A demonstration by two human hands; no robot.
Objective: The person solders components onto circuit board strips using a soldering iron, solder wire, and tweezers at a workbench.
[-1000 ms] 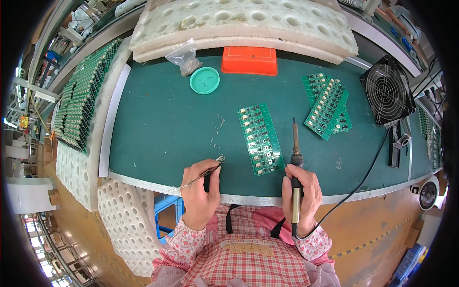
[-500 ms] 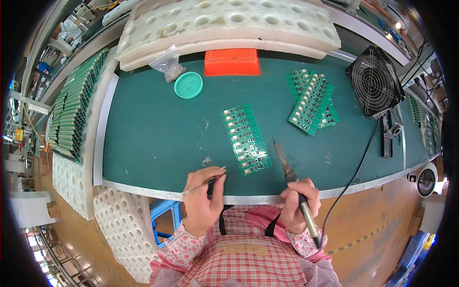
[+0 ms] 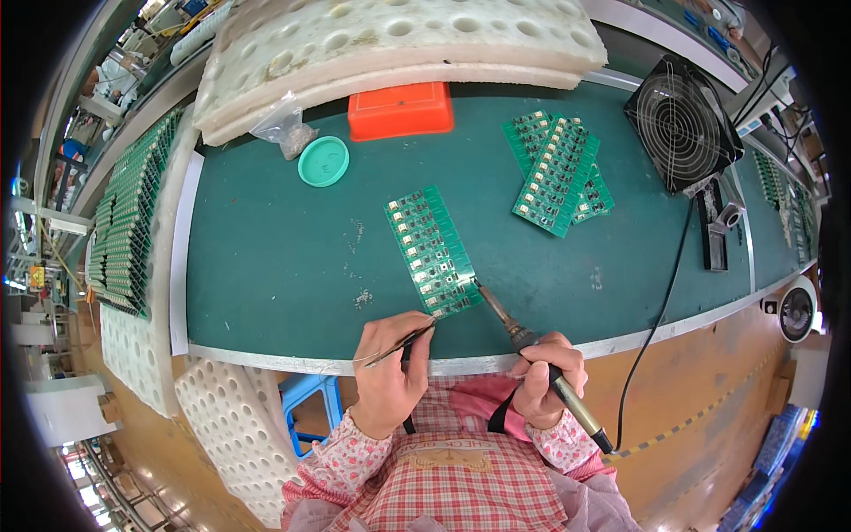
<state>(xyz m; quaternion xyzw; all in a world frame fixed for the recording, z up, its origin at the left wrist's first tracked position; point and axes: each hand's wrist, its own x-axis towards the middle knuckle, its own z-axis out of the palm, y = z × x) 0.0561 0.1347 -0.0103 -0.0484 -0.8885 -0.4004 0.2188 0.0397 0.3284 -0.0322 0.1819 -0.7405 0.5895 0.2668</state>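
Note:
A green circuit board panel point(image 3: 430, 253) with rows of small parts lies on the bench in front of me. My right hand point(image 3: 548, 377) is closed round the handle of a soldering iron point(image 3: 581, 410). The iron's tip touches or hovers just over the panel's right edge, towards its near end. Fingers pinched, my left hand point(image 3: 390, 372) holds dark, thin tweezers point(image 3: 397, 348) by the panel's near edge. A fine wire also trails from these fingers. Small pale bits point(image 3: 363, 299) are scattered left of the panel.
More circuit panels point(image 3: 557, 177) are stacked at the back right, near a black fan point(image 3: 683, 124) and an iron stand point(image 3: 714, 239). A red bin point(image 3: 401, 112), a green lid point(image 3: 324, 161) and a plastic bag point(image 3: 288, 133) sit behind. Boards point(image 3: 133, 213) stand racked at left.
The iron's tip has moved left onto or close above the panel's edge. My left hand has come up against the panel's near end. The whole view has shifted slightly.

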